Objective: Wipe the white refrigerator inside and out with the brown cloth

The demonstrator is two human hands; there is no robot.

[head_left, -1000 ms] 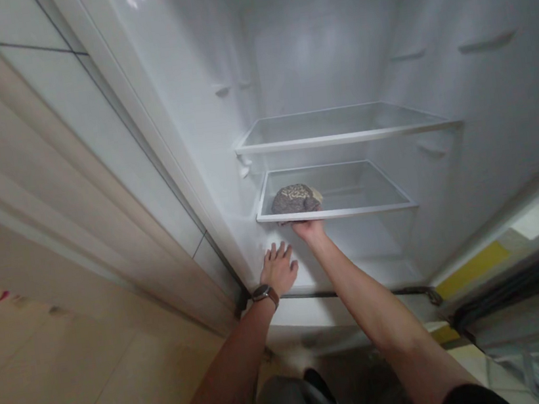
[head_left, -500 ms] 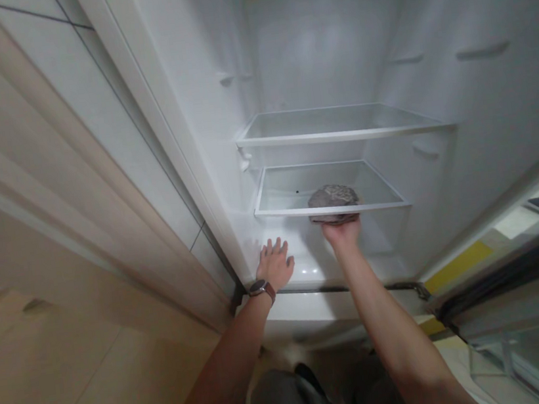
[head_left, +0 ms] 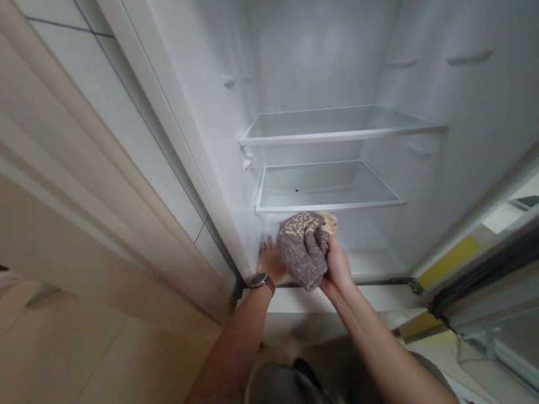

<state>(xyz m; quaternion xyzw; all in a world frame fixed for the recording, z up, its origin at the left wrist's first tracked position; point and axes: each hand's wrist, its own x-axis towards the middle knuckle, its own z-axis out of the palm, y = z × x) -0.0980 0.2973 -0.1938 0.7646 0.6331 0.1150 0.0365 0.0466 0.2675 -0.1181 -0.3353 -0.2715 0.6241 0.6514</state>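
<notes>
A crumpled grey-brown cloth [head_left: 303,254] with a cream pattern is gripped in my right hand [head_left: 338,262], in front of the lower shelf of an open refrigerator. My left hand [head_left: 271,261], with a watch [head_left: 261,282] on its wrist, rests on the refrigerator's floor near the left wall. Its visible fingers are stretched out; the cloth hides part of that hand. The lower glass shelf [head_left: 330,206] lies just beyond the cloth, and the upper glass shelf [head_left: 340,133] is above it.
The left refrigerator wall [head_left: 187,107] has small shelf supports. At right stands the open door with its dark gasket [head_left: 501,264] and a yellow strip [head_left: 449,261]. A tiled floor [head_left: 99,383] lies at left. My knees are below.
My right hand has drawn the cloth out from beneath the lower shelf, toward me and to the left, turning it. My left hand has stayed in place and is now partly covered.
</notes>
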